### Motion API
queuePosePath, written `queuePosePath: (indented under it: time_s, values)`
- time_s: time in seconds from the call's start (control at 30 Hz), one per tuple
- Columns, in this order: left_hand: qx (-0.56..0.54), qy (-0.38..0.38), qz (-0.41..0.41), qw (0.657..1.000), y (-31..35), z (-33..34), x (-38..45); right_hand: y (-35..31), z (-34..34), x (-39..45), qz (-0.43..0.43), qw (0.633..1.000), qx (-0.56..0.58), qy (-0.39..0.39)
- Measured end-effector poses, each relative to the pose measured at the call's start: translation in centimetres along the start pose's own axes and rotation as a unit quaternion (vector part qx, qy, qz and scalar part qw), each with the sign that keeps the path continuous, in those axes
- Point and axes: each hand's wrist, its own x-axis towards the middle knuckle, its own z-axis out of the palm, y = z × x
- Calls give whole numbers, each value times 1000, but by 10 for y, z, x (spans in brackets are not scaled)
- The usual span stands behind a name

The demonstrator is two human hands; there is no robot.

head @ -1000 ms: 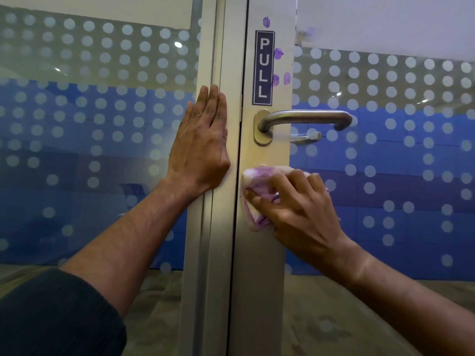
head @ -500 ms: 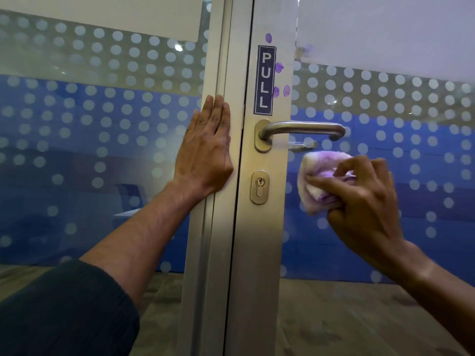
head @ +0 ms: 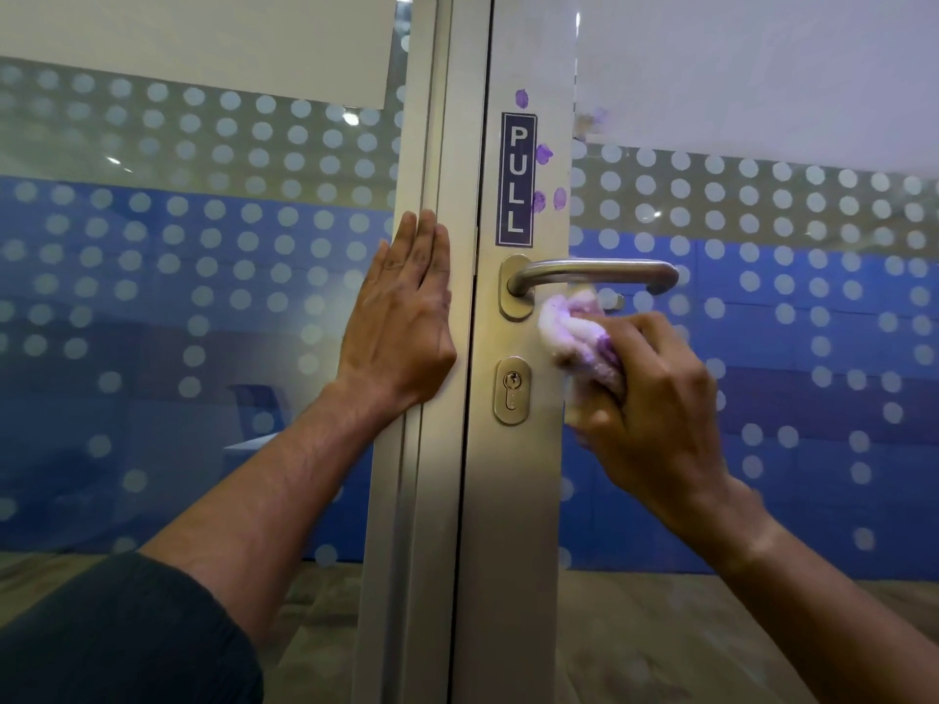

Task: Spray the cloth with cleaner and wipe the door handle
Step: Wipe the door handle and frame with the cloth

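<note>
A brushed-metal lever door handle (head: 594, 273) sticks out to the right from the silver door frame (head: 508, 500). My right hand (head: 655, 414) grips a bunched white cloth with purple stains (head: 574, 337), whose top presses just under the handle near its base plate. My left hand (head: 401, 317) lies flat, fingers straight and pointing up, on the fixed frame left of the door gap.
A keyhole plate (head: 512, 391) sits below the handle. A dark PULL sticker (head: 517, 180) with several purple smudges (head: 551, 195) beside it is above. Dotted frosted glass panels (head: 203, 246) flank the frame on both sides.
My right hand moved the cloth from the keyhole area out to the right, then back left and up under the handle. The left hand has stayed flat on the frame.
</note>
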Motion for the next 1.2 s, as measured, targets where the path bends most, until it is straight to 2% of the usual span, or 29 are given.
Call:
queuePosePath:
  time_s: [0.07,0.13,0.23,0.4,0.47,0.57,0.67,0.73,0.83,0.9,0.97,1.2]
  values:
    - [-2,3,0,1000,0,0,0,-4,-5,3,9,999,43,25]
    - [0,7,2,1000,-1,0,0,-7,-7,6,2,999,26,21]
    - [-1,9,2,1000,0,0,0,-15,1,9,-15,996,-85,-13]
    - [4,2,1,1000,0,0,0,-26,25,17,-30,979,-156,-124]
    - [4,1,2,1000,-1,0,0,-30,35,18,-36,973,-178,-142]
    - [5,2,3,1000,-1,0,1,-35,43,21,-42,974,-162,-154]
    - [0,2,3,1000,1,0,0,-29,40,30,-40,978,-78,-191]
    - [-1,-1,2,1000,2,-1,0,-22,32,27,-17,986,-4,-168]
    - [0,1,-2,1000,1,-1,0,-13,21,6,45,995,83,-45]
    - [-2,0,-3,1000,1,0,0,-5,18,-2,103,992,71,22]
    - [-4,1,-4,1000,1,0,0,0,18,3,141,987,44,57]
    - [-4,-3,-5,1000,0,1,0,-12,54,26,103,994,-25,-21]
